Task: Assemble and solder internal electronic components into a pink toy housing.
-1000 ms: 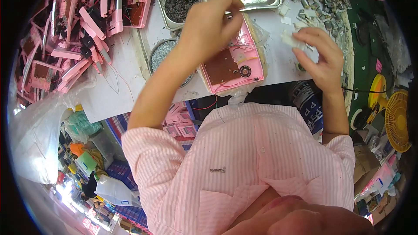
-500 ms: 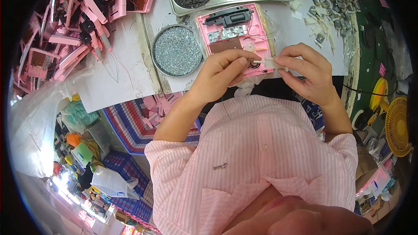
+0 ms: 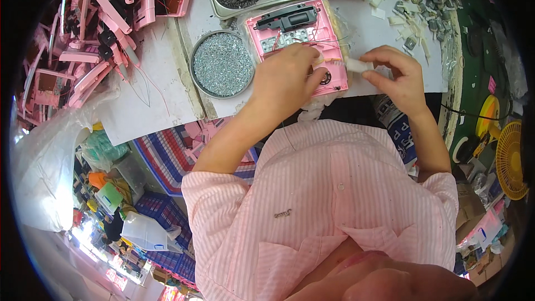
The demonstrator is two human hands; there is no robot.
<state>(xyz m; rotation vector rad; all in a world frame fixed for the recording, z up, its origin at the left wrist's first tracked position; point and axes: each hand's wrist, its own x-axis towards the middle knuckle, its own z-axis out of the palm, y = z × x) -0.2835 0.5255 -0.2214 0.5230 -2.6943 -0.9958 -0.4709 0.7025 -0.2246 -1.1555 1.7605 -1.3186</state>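
Note:
On the table in front of me lies an open pink plastic housing, with a black long part, a grey metal plate, thin red wires and a round dark part in it. Across its lower left side reaches my left hand, fingers curled; its fingertips are partly hidden among the parts, and what they pinch is unclear. Just off the housing's right edge, my right hand holds a small white cylindrical piece between thumb and fingers, lying roughly level and pointing left.
Left of the housing stands a round tray of small silvery screws. Behind is a metal tray with dark springs. Pink housings pile up at far left; small metal and white parts lie at far right. A yellow fan stands right.
My left hand has moved off the white piece, left and deeper over the housing. My right hand keeps the white piece, now slightly farther from me. The view has shifted a little.

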